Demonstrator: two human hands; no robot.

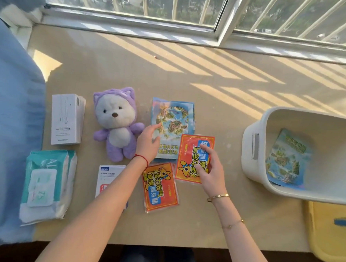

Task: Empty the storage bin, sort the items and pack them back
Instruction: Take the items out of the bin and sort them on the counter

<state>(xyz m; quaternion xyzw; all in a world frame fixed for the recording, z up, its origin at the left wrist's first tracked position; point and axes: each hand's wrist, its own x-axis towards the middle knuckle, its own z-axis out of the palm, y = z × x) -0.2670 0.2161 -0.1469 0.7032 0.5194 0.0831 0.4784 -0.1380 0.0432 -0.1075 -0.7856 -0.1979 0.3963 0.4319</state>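
The orange packet (193,159) is pinched by the right hand (210,170); the left hand (147,143), fingers loose, rests on the map packets (171,126) — best lifted flat and stacked squarely.

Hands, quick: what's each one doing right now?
Left hand: open, fingers resting on the map packets.
Right hand: gripping an orange warmer packet.
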